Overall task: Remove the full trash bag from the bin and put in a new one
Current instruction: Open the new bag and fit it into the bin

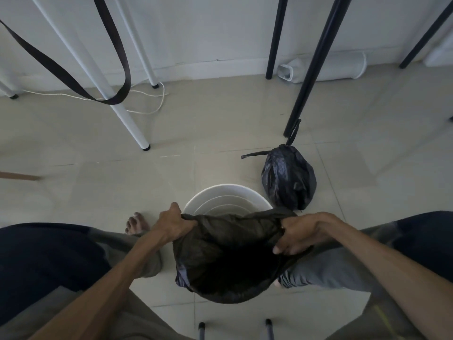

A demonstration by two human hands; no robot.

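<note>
A white round bin (221,193) stands on the tiled floor in front of me, its far rim and inner wall visible. A new black trash bag (228,256) hangs open over the bin's near side and hides it. My left hand (175,223) grips the bag's left edge. My right hand (297,235) grips its right edge, fingers curled into the plastic. The full black trash bag (288,179), tied at the top, sits on the floor just right of and beyond the bin.
White table legs (127,119) stand at the back left, with a dark strap (73,81) hanging and a white cord (149,110) on the floor. Black legs (306,79) rise at the back right. A rolled white mat (323,69) lies by the wall. My bare foot (137,223) rests left of the bin.
</note>
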